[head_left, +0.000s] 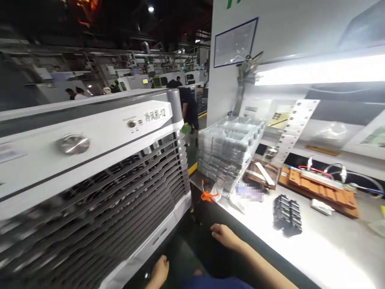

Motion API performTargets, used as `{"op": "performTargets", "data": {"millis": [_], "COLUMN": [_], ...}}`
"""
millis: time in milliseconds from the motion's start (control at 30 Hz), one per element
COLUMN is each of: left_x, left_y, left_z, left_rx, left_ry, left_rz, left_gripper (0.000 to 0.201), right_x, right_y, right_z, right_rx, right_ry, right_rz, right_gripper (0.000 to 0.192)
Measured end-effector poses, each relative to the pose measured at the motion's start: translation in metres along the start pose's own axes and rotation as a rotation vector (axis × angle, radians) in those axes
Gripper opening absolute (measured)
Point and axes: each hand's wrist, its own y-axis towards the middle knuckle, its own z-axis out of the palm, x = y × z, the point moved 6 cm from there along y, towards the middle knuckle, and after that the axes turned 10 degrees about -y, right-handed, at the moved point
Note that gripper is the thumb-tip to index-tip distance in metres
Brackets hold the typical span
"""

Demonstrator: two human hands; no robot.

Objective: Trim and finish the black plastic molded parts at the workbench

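My right hand [224, 235] hangs in the air beside the front edge of the white workbench [255, 230], its fingers curled in and no object showing in them. Lower and further left, my left hand [161, 271] is also curled, near the base of the large air cooler [168, 168], and appears to hold nothing. On the bench to the right of my right hand lies a block of dark ribbed parts [287, 214]. A tall stack of clear plastic trays [228, 148] stands at the bench's left corner, with an orange strap-like item [208, 196] at its foot.
An orange-brown fixture [320, 188] with tubes, a small white object [321, 207] and a brown box [261, 174] are on the bench. A bright lamp [321, 70] spans above it. Beyond the cooler, a bending person [189, 104] stands in the aisle.
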Motion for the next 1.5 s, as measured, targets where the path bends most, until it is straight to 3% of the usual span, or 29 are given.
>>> {"op": "performTargets", "data": {"millis": [67,167,267,333,433,500,567,667,800,967,1200,1367,1500], "left_x": [-0.048,-0.157,-0.284,-0.351,-0.422,-0.448,-0.458,-0.453,-0.444,-0.449,-0.455,-0.460,-0.461], "left_y": [0.058,0.127,0.143,0.141,0.146,0.160,0.180,0.204,0.211,0.197,0.202,0.210,0.186], "left_z": [-0.031,-0.091,-0.158,-0.190,-0.215,-0.217,-0.210,-0.190,-0.171,-0.170,-0.158,-0.156,-0.174], "left_rx": [-0.071,-0.265,-0.607,-0.773,-0.913,-0.947,-0.966,-1.011,-1.083,-1.185,-1.247,-1.185,-1.353], "left_ry": [-0.040,-0.132,-0.411,-0.501,-0.528,-0.533,-0.541,-0.518,-0.402,-0.333,-0.343,-0.255,-0.196], "left_rz": [0.068,0.306,0.772,0.935,0.969,0.912,0.841,0.744,0.671,0.732,0.749,0.703,0.815], "left_gripper": [0.028,0.042,0.046,0.051,0.065,0.075,0.083,0.086,0.100,0.104,0.108,0.113,0.113], "right_x": [-0.021,-0.046,-0.052,-0.042,-0.025,-0.019,-0.021,-0.033,-0.042,-0.044,-0.043,-0.035,-0.024], "right_y": [0.001,0.002,0.008,0.016,0.042,0.068,0.094,0.115,0.113,0.115,0.128,0.132,0.134], "right_z": [-0.056,-0.144,-0.239,-0.300,-0.369,-0.395,-0.403,-0.402,-0.399,-0.401,-0.421,-0.445,-0.465], "right_rx": [-0.093,-0.241,-0.476,-0.648,-0.785,-0.751,-0.618,-0.465,-0.533,-0.562,-0.421,-0.500,-0.590], "right_ry": [-0.010,-0.037,-0.184,-0.325,-0.526,-0.624,-0.684,-0.705,-0.655,-0.571,-0.444,-0.399,-0.436], "right_rz": [0.014,0.010,-0.104,-0.252,-0.426,-0.509,-0.555,-0.601,-0.787,-0.919,-0.832,-0.789,-0.763], "right_gripper": [0.028,0.029,0.028,0.030,0.036,0.042,0.041,0.039,0.040,0.036,0.041,0.040,0.036]}}
